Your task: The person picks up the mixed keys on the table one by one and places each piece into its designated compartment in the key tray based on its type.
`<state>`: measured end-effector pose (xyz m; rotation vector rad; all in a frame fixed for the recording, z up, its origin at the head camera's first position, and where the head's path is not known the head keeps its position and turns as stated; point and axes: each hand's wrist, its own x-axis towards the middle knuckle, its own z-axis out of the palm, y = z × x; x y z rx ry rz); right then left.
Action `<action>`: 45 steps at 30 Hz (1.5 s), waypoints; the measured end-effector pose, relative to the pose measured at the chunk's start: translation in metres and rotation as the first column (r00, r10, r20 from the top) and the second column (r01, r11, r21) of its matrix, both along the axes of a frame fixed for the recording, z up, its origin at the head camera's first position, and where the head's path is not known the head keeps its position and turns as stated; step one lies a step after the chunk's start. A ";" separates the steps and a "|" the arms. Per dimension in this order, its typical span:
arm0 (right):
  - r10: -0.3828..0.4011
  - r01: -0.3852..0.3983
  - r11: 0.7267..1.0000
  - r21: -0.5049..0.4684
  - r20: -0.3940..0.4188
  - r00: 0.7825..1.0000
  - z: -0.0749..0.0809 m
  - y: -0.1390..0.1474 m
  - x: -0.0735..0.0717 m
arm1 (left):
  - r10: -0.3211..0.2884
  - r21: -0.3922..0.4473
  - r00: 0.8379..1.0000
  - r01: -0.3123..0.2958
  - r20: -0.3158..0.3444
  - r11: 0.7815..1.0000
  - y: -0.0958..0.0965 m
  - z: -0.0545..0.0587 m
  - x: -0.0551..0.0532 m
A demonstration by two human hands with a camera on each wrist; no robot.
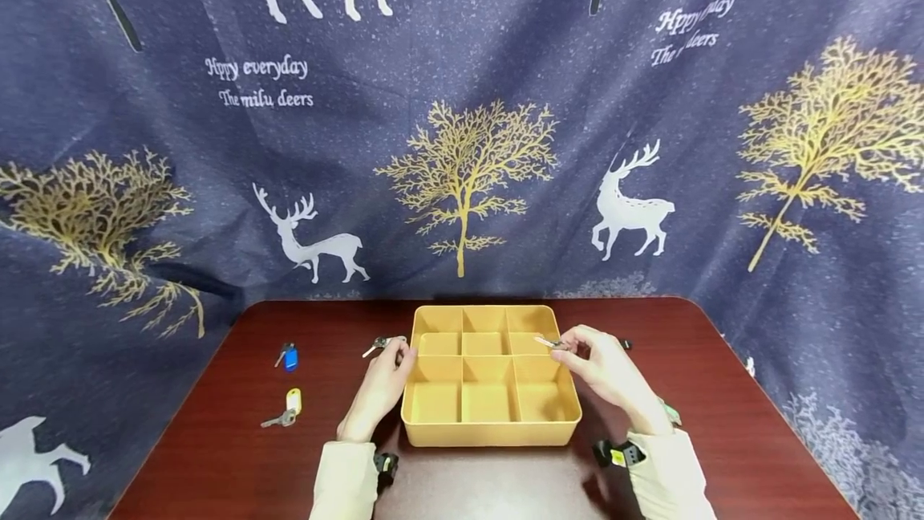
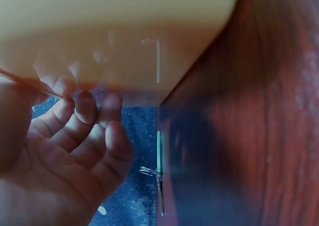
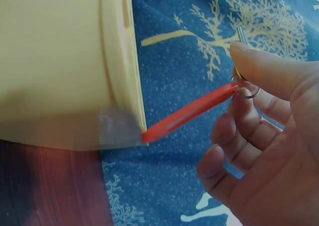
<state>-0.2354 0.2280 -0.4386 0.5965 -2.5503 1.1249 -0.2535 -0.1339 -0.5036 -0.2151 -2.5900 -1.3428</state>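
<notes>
A yellow six-compartment storage box (image 1: 491,433) stands in the middle of the table. My left hand (image 1: 386,379) is at its left side, fingertips against the outer wall and thumb by the rim, gripping it. Above the right back compartment, my right hand (image 1: 602,363) pinches a key (image 1: 549,342) between thumb and fingers. In the right wrist view a red key tag (image 3: 192,111) hangs from the key's ring, its far end by the box edge. The compartments I can see into hold nothing.
Left on the dark red table (image 1: 216,440) lie a key with a blue tag (image 1: 291,358) and one with a yellow tag (image 1: 293,400). Another key (image 1: 377,345) lies beyond my left hand. Near my right arm are a small black item (image 1: 626,343) and a green tag (image 1: 672,412).
</notes>
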 end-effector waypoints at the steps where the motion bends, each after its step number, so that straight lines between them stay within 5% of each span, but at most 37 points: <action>1: 0.006 -0.006 1.000 0.004 -0.008 1.000 0.000 -0.002 0.000 | -0.002 -0.005 1.000 0.002 -0.004 1.000 0.000 0.000 0.000; 18: 0.107 -0.108 0.994 -0.006 -0.055 0.993 -0.003 -0.026 -0.002 | 0.001 -0.020 1.000 -0.002 -0.011 1.000 0.000 0.005 0.002; 24: 0.111 -0.111 0.994 0.013 -0.087 0.990 -0.017 -0.026 -0.004 | 0.002 -0.021 1.000 -0.002 -0.005 1.000 -0.001 0.003 0.001; 32: 0.057 -0.019 0.988 0.154 -0.245 0.968 -0.034 -0.017 -0.008 | -0.001 -0.016 0.999 0.001 -0.038 1.000 -0.002 0.002 0.000; 39: 0.113 -0.014 0.965 0.261 -0.365 0.924 -0.038 -0.018 -0.009 | -0.007 -0.020 1.000 0.006 -0.029 1.000 -0.002 0.002 0.001; 45: 0.091 0.027 0.936 0.352 -0.314 0.945 -0.037 -0.022 -0.005 | -0.014 -0.016 1.000 0.013 -0.025 1.000 -0.003 0.001 0.000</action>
